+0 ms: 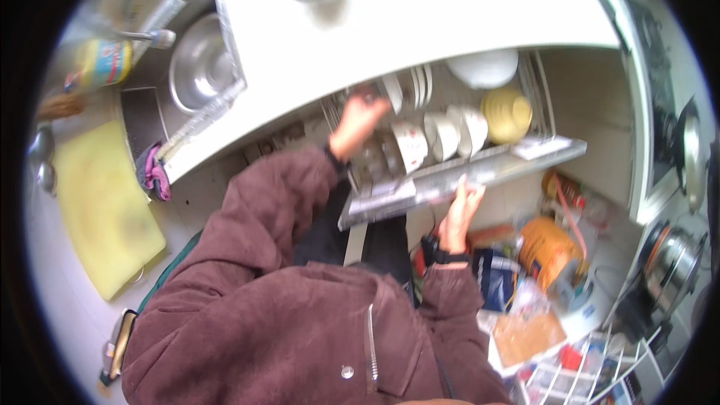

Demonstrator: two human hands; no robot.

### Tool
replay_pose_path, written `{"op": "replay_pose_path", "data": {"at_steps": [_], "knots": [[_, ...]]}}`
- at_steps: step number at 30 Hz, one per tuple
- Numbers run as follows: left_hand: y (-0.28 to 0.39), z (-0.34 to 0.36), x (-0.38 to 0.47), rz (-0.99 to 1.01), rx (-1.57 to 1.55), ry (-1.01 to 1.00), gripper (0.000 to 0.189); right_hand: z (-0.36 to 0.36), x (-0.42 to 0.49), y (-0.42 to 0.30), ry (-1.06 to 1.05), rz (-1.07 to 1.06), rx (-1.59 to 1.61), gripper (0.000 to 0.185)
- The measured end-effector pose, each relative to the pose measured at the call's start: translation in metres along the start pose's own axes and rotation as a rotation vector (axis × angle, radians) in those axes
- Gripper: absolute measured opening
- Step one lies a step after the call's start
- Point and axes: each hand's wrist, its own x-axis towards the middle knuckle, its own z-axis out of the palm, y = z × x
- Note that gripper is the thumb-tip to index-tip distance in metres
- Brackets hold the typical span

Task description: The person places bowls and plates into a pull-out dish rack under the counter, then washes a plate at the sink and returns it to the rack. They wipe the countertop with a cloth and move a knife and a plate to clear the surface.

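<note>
My left hand (pixel 360 121) reaches over the left part of a pulled-out dish drawer, blurred by motion. A small dark reddish shape shows at its fingers; I cannot tell whether the hand holds it. White plates (pixel 422 85) stand on edge just right of that hand. Nearer the front, white bowls (pixel 444 136) rest tilted in a row, one with a red pattern, beside a stack of yellow bowls (pixel 507 115). My right hand (pixel 458 216) is at the outer side of the drawer front (pixel 495 171), fingertips against or very close to it. Its grip is unclear.
Above the drawer runs a white countertop (pixel 427 11). To the left are a sink with a metal basin (pixel 197 67), a purple cloth (pixel 153 171) and a yellow cutting board (pixel 107 208). An orange bag (pixel 548 247) and other goods lie low on the right, near a white wire rack (pixel 590 365).
</note>
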Motion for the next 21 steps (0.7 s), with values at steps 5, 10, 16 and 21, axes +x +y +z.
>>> {"op": "replay_pose_path", "data": {"at_steps": [5,10,16,21], "knots": [[0.044,-0.03,-0.098,-0.093,-0.165,-0.368,0.051,0.008,0.03,0.018,-0.002,0.063,-0.079,0.039],[0.055,-0.078,-0.164,-0.227,-0.219,-0.234,0.046,0.016,0.065,0.028,0.083,0.208,-0.06,0.049],[0.055,-0.142,-0.208,-0.273,-0.328,-0.056,0.042,0.032,0.057,-0.025,-0.079,0.34,-0.174,0.063],[0.061,-0.182,-0.213,-0.189,-0.352,0.035,0.043,0.07,0.031,-0.077,-0.032,-0.345,-0.345,0.07]]}}
